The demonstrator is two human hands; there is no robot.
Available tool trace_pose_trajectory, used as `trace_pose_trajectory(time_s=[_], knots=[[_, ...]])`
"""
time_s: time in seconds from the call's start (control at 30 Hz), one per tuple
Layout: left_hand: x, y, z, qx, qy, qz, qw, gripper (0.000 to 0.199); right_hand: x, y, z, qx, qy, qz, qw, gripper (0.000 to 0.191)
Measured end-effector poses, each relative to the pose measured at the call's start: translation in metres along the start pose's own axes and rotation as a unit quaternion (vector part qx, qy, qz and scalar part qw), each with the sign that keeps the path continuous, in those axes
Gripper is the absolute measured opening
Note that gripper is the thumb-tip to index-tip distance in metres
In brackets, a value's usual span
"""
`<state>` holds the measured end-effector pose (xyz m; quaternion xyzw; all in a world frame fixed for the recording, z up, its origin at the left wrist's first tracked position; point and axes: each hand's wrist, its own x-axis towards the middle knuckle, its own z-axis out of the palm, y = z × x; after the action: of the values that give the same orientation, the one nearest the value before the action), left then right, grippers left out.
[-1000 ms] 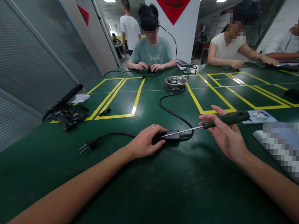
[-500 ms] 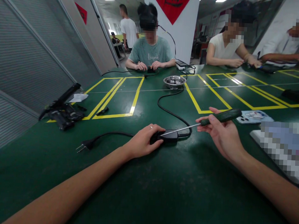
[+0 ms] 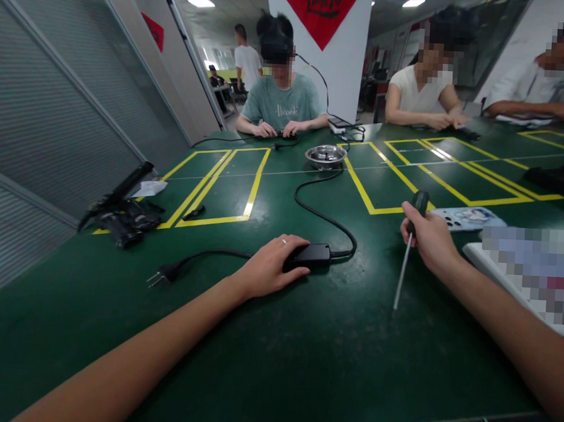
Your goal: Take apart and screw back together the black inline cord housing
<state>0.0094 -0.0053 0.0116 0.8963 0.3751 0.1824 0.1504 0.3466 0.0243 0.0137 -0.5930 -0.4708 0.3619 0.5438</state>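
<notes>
My left hand (image 3: 275, 266) is closed over the left end of a black power adapter (image 3: 315, 255) lying on the green table (image 3: 274, 362). Its fingers and thumb cover that end of the case. A cord with a two-pin plug (image 3: 163, 274) runs out to the left, and a second black cable (image 3: 326, 216) curves away from the right end. In my right hand (image 3: 429, 237) is a screwdriver (image 3: 418, 209), gripped by its dark green handle. The metal shaft points down toward the table, well to the right of the adapter and apart from it.
A steel bowl (image 3: 326, 155) with small items stands mid-table. Dark tools or bags (image 3: 125, 215) lie at the left. A patterned phone (image 3: 470, 219) and a white-edged blurred object (image 3: 482, 265) lie by my right arm. Several people sit across the table (image 3: 284, 104).
The screwdriver has come away from the adapter and swung from nearly level to tip-down as my right hand moved right. My left hand stays on the adapter.
</notes>
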Motion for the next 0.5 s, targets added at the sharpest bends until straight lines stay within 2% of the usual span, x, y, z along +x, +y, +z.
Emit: trace_pose_trajectory(time_s=[0.1,0.17,0.23,0.3,0.4,0.5], knots=[[0.002,0.001,0.003,0.002,0.003,0.003,1.000,0.050,0.006,0.007,-0.005,-0.131,0.010,-0.011,0.991,0.048],[0.004,0.002,0.004,0.007,-0.001,0.005,1.000,0.051,0.007,0.010,-0.004,-0.219,0.007,-0.018,0.975,0.053],[0.006,0.003,0.005,0.009,-0.003,0.009,1.000,0.050,0.007,0.012,-0.001,-0.322,-0.012,-0.041,0.946,0.050],[0.006,0.004,0.006,0.009,-0.001,0.010,1.000,0.048,0.005,0.014,0.002,-0.424,-0.033,-0.071,0.902,0.046],[0.005,0.004,0.004,0.010,0.006,0.006,1.000,0.046,0.002,0.014,0.007,-0.523,-0.043,-0.087,0.847,0.045],[0.002,0.001,0.001,0.014,0.007,0.002,1.000,0.045,-0.002,0.013,0.011,-0.553,-0.031,-0.084,0.829,0.047]])
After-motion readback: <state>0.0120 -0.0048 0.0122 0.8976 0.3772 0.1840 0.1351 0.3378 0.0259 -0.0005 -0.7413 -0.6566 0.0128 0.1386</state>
